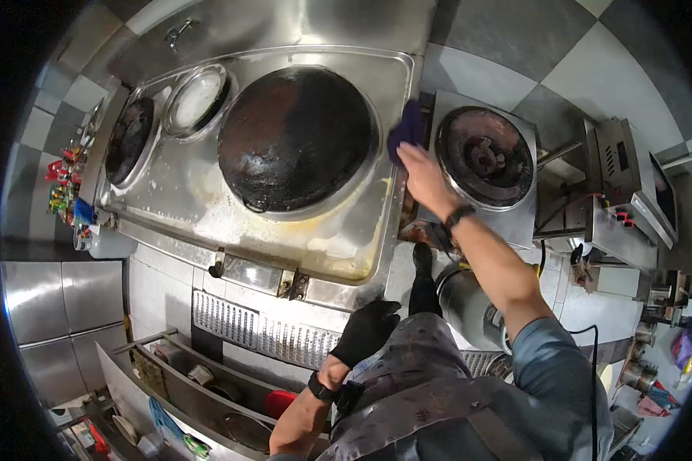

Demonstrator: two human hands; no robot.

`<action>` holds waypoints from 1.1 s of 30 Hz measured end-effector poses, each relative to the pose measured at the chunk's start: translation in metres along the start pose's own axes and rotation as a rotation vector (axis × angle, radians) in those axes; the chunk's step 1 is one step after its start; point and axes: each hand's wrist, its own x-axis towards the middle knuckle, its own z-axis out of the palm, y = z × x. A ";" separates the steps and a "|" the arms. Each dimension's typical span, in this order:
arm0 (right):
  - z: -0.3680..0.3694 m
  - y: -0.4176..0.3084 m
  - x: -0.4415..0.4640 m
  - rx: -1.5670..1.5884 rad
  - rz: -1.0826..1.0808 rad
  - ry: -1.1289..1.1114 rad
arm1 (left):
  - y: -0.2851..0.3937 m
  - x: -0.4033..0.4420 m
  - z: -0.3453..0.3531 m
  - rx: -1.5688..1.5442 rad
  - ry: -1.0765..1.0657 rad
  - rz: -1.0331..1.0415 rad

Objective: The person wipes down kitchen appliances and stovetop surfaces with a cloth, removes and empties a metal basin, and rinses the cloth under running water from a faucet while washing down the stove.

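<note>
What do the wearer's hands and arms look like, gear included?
Left hand: black glove, with a black watch-like band at the wrist. Right hand: bare, with a second black band on that wrist. Right sleeve: short, blue-grey.

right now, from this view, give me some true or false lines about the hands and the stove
1. The right hand holds a purple cloth. True.
2. The left hand is bare. False: it wears a black glove.
3. The large dark pan sits on the steel stovetop. True.
4. The cloth lies left of the pan. False: it is to the right.
5. A round burner stands right of the cloth. True.
</note>
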 end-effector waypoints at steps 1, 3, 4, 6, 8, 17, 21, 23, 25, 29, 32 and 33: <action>-0.003 -0.020 -0.020 -0.008 0.073 -0.114 | -0.004 -0.006 -0.003 0.028 0.055 0.004; -0.005 -0.057 -0.075 -0.076 0.029 -0.197 | -0.014 -0.019 -0.006 -0.127 0.078 -0.090; -0.017 -0.080 -0.097 -0.149 -0.022 -0.277 | -0.015 -0.019 -0.012 -0.096 0.113 -0.082; -0.021 -0.115 -0.146 -0.236 -0.096 -0.398 | -0.014 -0.016 -0.020 -0.066 0.148 -0.059; -0.050 -0.151 -0.166 -0.115 -0.238 -0.474 | -0.006 -0.009 -0.028 0.135 0.143 0.073; -0.048 -0.067 -0.121 0.226 -0.370 -0.350 | -0.023 0.029 -0.025 0.179 0.142 0.066; -0.043 0.012 -0.029 0.328 -0.056 -0.253 | -0.024 0.062 -0.019 0.123 0.137 -0.019; -0.037 0.058 0.026 0.360 -0.068 -0.188 | -0.022 0.081 -0.021 0.254 0.144 0.062; -0.029 0.103 0.074 0.375 -0.044 -0.195 | -0.014 0.099 -0.019 0.170 0.174 -0.041; -0.010 0.189 0.152 0.402 0.013 -0.160 | 0.002 0.140 -0.023 0.014 0.231 -0.128; -0.015 0.215 0.208 0.403 0.463 -0.003 | 0.019 0.169 -0.029 0.028 0.249 -0.182; -0.041 0.201 0.232 0.403 0.424 0.080 | 0.025 0.176 -0.033 0.026 0.262 -0.178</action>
